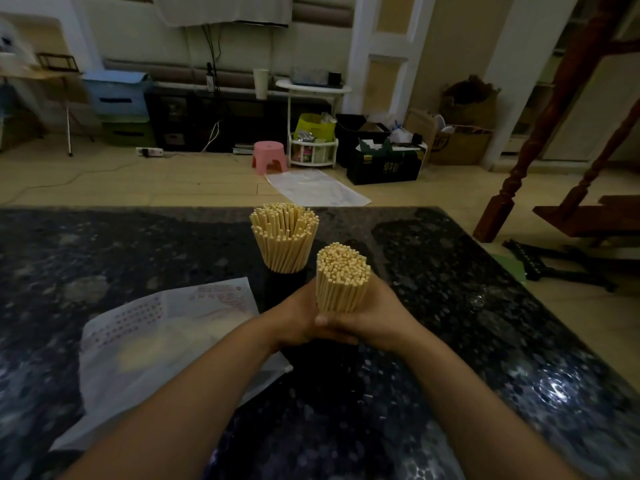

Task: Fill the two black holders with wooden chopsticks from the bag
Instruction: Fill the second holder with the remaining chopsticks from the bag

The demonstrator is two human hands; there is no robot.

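Dark speckled stone makes the table top (485, 306), and beyond its far edge the room floor shows a pink stool (268, 157) and some boxes. Near the middle of the table stands the far black holder (284, 282), already packed with wooden chopsticks (284, 237) that fan out above its rim. Just in front of it and a little to the right, a tight upright bundle of chopsticks (343, 278) is held between both hands. The left hand (301, 317) and the right hand (374, 317) wrap around the lower part of this bundle, fingers curled and meeting in front. The second holder is hidden by the hands and the dark shadow, so I cannot tell if the bundle already sits inside it or is only carried above the table. To the left lies the paper bag (166, 348), flat, with a pale blurred heap on it that may be remaining chopsticks. My judgement is that 1 of the 2 holders is finished and the second load is in hand, so the task looks more than half done; what remains is to settle this bundle and let go.
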